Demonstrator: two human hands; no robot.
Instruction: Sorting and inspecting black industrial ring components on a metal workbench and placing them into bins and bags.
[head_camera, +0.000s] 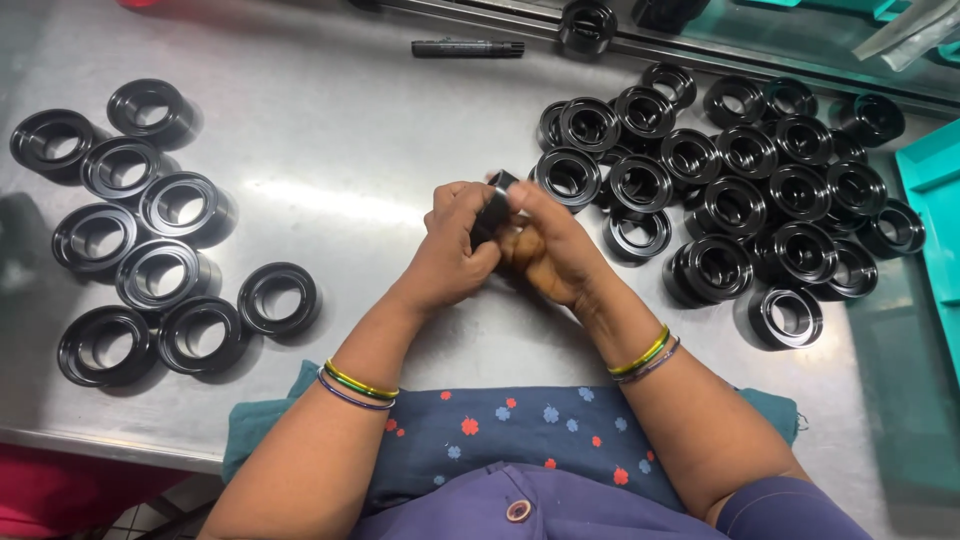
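My left hand (455, 250) and my right hand (545, 250) meet over the middle of a steel table (330, 150), both closed around one black ring-shaped part (497, 195). Only the part's top edge shows between the fingers; the rest is hidden. To the left lies a group of several black rings (150, 230) spread flat. To the right sits a denser pile of several black rings (740, 180), some overlapping.
A black marker (467, 48) lies at the back of the table. One more black ring (587, 25) rests on a metal rail at the back. A teal tray (935, 220) stands at the right edge. A blue dotted cloth (520, 430) hangs over the near edge.
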